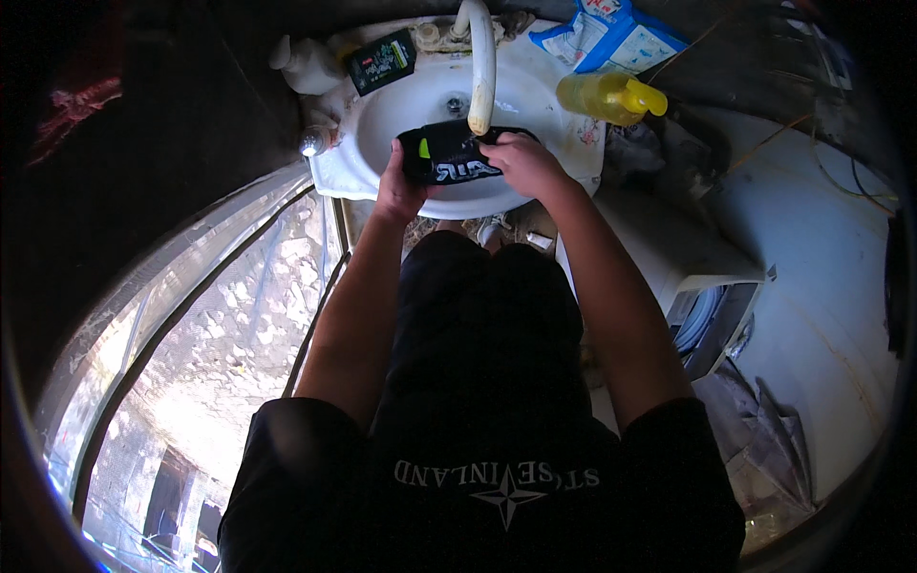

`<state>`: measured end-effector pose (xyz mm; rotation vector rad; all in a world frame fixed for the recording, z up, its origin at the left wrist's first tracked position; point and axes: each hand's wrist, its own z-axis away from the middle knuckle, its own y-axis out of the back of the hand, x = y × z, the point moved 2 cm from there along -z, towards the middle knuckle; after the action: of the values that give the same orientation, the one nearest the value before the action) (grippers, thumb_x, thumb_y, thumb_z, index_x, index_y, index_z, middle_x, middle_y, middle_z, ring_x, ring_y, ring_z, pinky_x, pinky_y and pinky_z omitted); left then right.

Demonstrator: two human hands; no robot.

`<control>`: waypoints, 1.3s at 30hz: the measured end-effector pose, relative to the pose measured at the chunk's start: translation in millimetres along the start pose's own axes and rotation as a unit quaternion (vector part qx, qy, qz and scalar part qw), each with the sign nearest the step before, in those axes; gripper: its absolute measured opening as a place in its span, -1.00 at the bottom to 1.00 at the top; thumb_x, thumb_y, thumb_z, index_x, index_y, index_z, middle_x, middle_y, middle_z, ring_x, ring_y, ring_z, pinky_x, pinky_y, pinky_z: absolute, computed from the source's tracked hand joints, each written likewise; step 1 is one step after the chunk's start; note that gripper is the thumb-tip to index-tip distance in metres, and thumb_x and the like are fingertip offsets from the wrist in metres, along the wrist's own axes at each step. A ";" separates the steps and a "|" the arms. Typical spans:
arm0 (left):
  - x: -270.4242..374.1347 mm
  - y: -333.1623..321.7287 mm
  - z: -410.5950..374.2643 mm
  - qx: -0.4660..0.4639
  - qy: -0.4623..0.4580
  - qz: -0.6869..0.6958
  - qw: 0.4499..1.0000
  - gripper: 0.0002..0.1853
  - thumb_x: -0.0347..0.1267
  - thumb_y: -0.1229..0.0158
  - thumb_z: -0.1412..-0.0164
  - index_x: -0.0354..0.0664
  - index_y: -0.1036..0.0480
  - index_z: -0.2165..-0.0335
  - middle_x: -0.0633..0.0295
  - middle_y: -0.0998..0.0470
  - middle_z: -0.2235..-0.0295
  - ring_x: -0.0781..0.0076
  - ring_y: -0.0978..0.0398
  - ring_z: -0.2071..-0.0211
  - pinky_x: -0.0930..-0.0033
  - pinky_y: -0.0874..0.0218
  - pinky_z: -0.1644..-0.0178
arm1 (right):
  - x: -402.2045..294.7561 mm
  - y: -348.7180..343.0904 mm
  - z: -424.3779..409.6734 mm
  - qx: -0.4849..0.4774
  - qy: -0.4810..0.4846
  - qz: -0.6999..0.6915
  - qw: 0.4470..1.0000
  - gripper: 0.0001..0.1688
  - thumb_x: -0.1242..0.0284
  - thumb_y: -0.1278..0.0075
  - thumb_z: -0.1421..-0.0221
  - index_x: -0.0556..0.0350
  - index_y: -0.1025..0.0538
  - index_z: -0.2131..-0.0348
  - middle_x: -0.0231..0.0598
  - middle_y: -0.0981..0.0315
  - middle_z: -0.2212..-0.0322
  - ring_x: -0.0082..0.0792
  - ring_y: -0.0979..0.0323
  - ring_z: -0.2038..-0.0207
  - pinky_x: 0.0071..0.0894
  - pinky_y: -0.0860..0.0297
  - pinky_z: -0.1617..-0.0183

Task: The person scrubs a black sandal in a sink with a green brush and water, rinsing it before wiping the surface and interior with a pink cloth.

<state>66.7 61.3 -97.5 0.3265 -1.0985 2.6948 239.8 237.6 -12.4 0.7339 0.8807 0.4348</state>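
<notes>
A long black item (pixel 458 154), apparently a shoe, lies level over the front of the white sink basin (pixel 372 100). It bears pale lettering and a lime-green patch. My left hand (pixel 402 185) grips its left end, thumb on the upper face. Against its right part is my right hand (pixel 526 163), fingers bent together; whether they pinch something small there cannot be made out. The white curved spout (pixel 483 79) comes down just over the item, close to my right fingertips. No water stream is plainly visible. The item's underside is hidden.
A dark box (pixel 381 63) and a white pump bottle (pixel 308 66) stand at the sink's back left. A yellow bottle (pixel 598 97) lies on the right rim, near a blue-white packet (pixel 609 36). At left is a mesh screen (pixel 236 315); a white appliance (pixel 666 251) stands right.
</notes>
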 end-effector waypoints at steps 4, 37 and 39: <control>4.9 9.7 9.8 0.040 -0.037 0.005 0.999 -0.42 0.12 0.03 -0.39 -0.02 -0.39 -0.13 0.23 -0.58 0.05 0.25 -0.57 0.12 0.17 -0.48 0.23 | 18.1 -3.6 3.9 -0.018 -0.065 0.019 0.998 -0.33 0.60 0.11 -0.16 -0.35 -0.46 -0.21 -0.07 -0.48 0.20 -0.03 -0.50 0.08 -0.07 -0.44 0.01; -21.8 13.2 80.0 0.272 -0.370 -0.411 0.787 -0.51 -0.48 -0.04 -0.37 -0.26 -0.18 -0.21 -0.04 -0.38 -0.10 0.19 -0.37 -0.11 0.23 -0.15 -0.27 | -18.5 -14.5 -24.8 -0.003 -0.166 -0.120 0.979 -0.48 0.26 0.04 -0.25 0.05 -0.47 -0.13 0.11 -0.61 0.21 0.14 -0.56 0.10 0.03 -0.46 -0.01; -21.3 3.4 83.5 0.291 -0.386 -0.438 0.758 -0.52 -0.46 -0.03 -0.38 -0.26 -0.18 -0.21 -0.05 -0.38 -0.09 0.18 -0.37 -0.12 0.22 -0.15 -0.27 | -20.0 -23.4 -52.6 -0.021 -0.151 -0.147 0.977 -0.46 0.20 0.00 -0.25 0.09 -0.47 -0.12 0.13 -0.61 0.22 0.17 -0.55 0.10 0.03 -0.46 -0.01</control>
<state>96.4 -2.4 -47.5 1.6714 -0.0248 1.8877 186.5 230.1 -41.1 0.5997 0.6765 0.0738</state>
